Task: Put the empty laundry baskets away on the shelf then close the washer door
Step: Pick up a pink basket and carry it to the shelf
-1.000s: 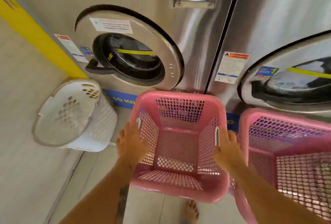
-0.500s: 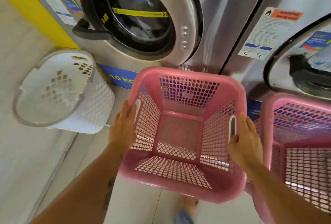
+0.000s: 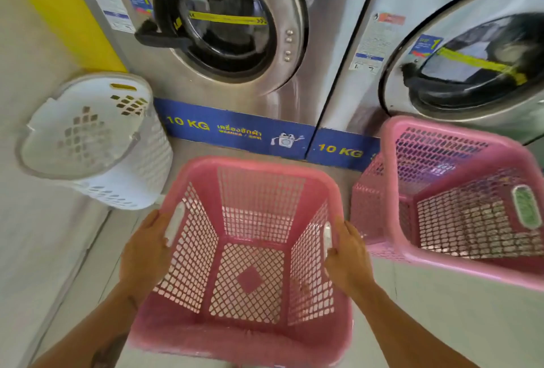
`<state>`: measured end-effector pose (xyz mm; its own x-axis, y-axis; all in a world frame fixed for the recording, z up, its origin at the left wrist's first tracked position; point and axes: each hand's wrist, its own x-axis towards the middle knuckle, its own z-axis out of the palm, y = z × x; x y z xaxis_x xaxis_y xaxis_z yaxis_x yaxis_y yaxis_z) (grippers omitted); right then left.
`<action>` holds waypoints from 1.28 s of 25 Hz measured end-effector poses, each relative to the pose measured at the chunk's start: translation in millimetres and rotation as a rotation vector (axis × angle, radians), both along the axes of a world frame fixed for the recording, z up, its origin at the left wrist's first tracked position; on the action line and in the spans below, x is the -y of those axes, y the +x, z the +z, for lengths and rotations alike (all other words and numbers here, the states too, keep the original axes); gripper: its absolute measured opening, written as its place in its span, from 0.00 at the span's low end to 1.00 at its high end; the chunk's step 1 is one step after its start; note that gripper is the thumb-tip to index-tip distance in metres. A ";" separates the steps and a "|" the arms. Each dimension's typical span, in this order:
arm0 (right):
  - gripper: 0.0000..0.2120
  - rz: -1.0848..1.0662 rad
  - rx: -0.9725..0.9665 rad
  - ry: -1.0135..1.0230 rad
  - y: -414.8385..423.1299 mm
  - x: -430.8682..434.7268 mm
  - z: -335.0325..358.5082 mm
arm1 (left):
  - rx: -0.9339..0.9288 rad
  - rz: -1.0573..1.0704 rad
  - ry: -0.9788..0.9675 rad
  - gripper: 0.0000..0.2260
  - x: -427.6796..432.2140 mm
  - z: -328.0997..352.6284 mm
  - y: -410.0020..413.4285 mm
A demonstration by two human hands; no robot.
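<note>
An empty pink mesh laundry basket (image 3: 250, 249) sits upright right in front of me. My left hand (image 3: 145, 252) grips its left rim by the white handle slot. My right hand (image 3: 347, 258) grips the right rim at the other slot. A second empty pink basket (image 3: 459, 199) stands tilted at the right, close beside the first. A white round basket (image 3: 97, 140) lies on its side at the left, its mouth turned toward the wall. Behind them the left washer's round door (image 3: 223, 20) and the right washer's door (image 3: 471, 67) both appear shut, laundry dim behind the glass.
Two steel washers (image 3: 329, 43) fill the back, with a blue "10 KG" strip (image 3: 235, 132) along their base. A grey wall with a yellow stripe (image 3: 59, 8) closes the left side. Pale floor (image 3: 441, 308) shows at the lower right.
The pink basket in my hands has come back from the washer and lower, toward my body. The view has tipped down, so the blue strip and both other baskets show more fully.
</note>
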<state>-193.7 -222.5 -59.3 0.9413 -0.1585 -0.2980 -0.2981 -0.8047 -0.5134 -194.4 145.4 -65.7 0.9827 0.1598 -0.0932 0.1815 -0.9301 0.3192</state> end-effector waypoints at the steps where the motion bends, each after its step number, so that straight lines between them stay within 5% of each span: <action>1: 0.39 -0.004 -0.013 0.009 -10.1 -4.7 -8.3 | 0.012 0.049 -0.038 0.34 -2.6 -5.5 -10.6; 7: 0.43 -0.067 -0.059 0.014 -48.7 -14.8 -71.4 | 0.044 0.283 -0.245 0.22 -4.0 -69.7 -62.1; 13: 0.41 -0.108 -0.155 0.129 -66.4 -12.2 -124.6 | 0.033 0.252 -0.319 0.23 -2.7 -127.4 -79.5; 18: 0.40 -0.082 -0.191 0.125 -88.1 -15.0 -131.8 | -0.167 0.183 -0.410 0.26 -8.3 -131.6 -92.0; 23: 0.31 -0.008 -0.228 0.105 -81.5 -14.4 -81.0 | -0.260 0.187 -0.454 0.25 23.1 -82.4 -79.7; 32: 0.25 0.039 0.062 0.048 -53.5 71.6 95.4 | -0.103 -0.278 -0.628 0.17 171.6 75.7 -26.7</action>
